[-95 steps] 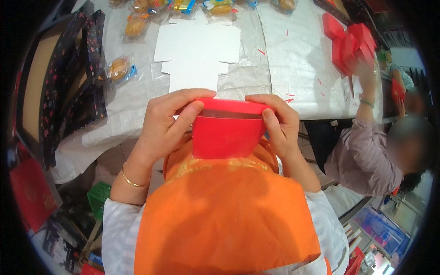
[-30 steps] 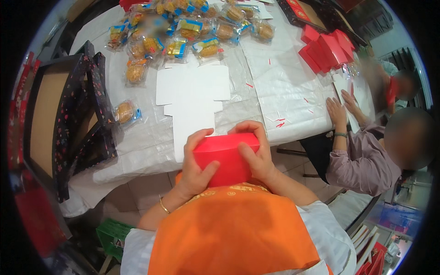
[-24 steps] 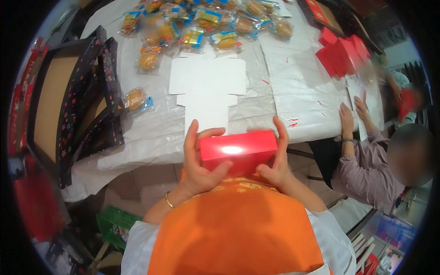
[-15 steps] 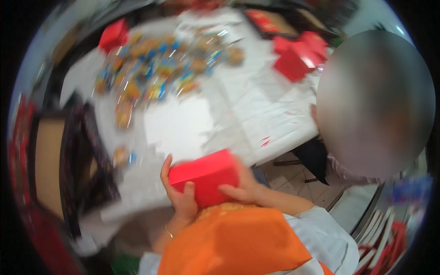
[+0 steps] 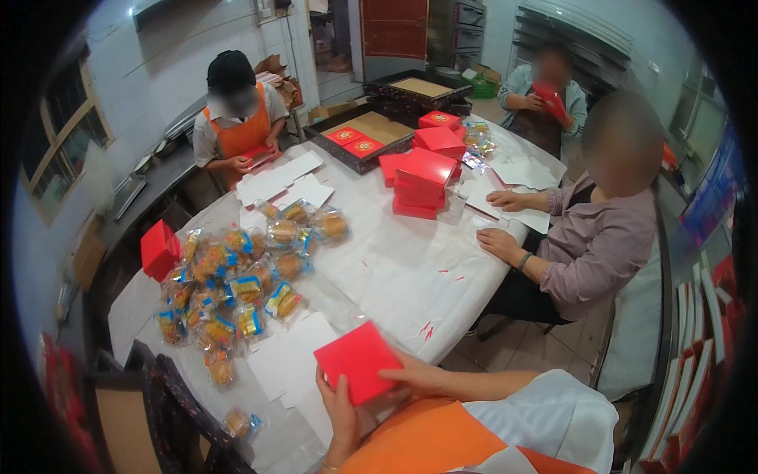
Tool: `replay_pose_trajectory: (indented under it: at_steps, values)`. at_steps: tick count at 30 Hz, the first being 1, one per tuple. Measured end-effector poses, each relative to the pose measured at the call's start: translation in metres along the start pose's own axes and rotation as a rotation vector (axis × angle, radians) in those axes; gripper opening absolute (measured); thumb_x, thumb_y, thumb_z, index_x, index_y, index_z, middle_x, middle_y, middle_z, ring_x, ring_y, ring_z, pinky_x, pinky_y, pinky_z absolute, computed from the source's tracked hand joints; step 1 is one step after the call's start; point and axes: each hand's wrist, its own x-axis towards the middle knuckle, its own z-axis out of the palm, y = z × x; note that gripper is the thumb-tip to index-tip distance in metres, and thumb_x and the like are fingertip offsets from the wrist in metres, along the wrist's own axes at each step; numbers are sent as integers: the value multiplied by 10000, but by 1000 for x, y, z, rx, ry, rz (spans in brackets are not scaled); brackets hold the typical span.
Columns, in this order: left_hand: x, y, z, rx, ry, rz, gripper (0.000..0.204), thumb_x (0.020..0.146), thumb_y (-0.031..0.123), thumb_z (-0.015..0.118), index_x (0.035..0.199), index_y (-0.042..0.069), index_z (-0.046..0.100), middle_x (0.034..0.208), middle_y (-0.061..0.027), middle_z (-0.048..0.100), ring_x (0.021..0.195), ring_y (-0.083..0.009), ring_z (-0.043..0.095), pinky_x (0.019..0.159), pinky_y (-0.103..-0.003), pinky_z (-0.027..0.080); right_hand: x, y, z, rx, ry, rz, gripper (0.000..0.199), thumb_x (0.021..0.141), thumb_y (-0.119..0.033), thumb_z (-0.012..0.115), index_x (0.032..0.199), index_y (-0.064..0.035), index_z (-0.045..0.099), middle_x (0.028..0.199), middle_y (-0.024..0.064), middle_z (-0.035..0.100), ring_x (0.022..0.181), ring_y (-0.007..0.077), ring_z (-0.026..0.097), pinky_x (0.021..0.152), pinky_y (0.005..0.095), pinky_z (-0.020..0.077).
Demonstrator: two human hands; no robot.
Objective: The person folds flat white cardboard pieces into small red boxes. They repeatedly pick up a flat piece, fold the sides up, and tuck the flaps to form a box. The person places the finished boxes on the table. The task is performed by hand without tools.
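Note:
A red cardboard box [image 5: 355, 359] is held up over the near edge of the table, in front of my orange apron. My left hand [image 5: 339, 409] grips its lower left side, thumb on the near face. At its right side my right hand [image 5: 410, 373] also has hold of it, the thumb reaching over the face. White card sheets [image 5: 276, 359] lie just beyond the box. To their left and behind is a heap of pastries in clear wrappers [image 5: 245, 288], with one single wrapped pastry [image 5: 238, 423] closer to me.
Red boxes [image 5: 422, 186] are stacked farther back on the white-covered table [image 5: 371, 268]. Behind them sits a dark tray [image 5: 387, 130] holding two red boxes. Another red box [image 5: 160, 250] stands at the left edge. Several people sit around the table; one [image 5: 600, 229] is close on the right.
The view has lifted and sharpened, showing the room and more people. Both hands still hold the red box, which has turned so a broad flat face shows.

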Motion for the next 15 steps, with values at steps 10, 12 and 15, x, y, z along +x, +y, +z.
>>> replay_pose_trajectory:
  at_steps: [10, 12, 15]
  values:
    - [12, -23, -8, 368, -129, 85, 396, 985, 44, 570, 1364, -49, 504, 1069, -118, 658, 904, -172, 659, 820, -298, 548, 84, -57, -127, 476, 284, -246, 450, 1001, -210, 645, 1403, -135, 456, 1264, 72, 638, 1045, 211, 679, 818, 417, 601]
    - [7, -32, -23, 473, -119, 116, 357, 977, 33, 581, 1322, -53, 542, 1023, -114, 671, 884, -171, 667, 814, -300, 553, 96, -55, -132, 462, 350, -255, 445, 1010, -205, 630, 1412, -133, 454, 1297, 81, 618, 1094, 224, 659, 825, 425, 593]
    - [7, -35, -34, 625, -89, 207, 289, 967, 30, 601, 1243, -57, 596, 949, -111, 687, 849, -175, 680, 781, -303, 560, 112, -60, -122, 525, 361, -233, 451, 1020, -198, 608, 1433, -134, 439, 1360, 97, 575, 1176, 254, 617, 856, 446, 575]
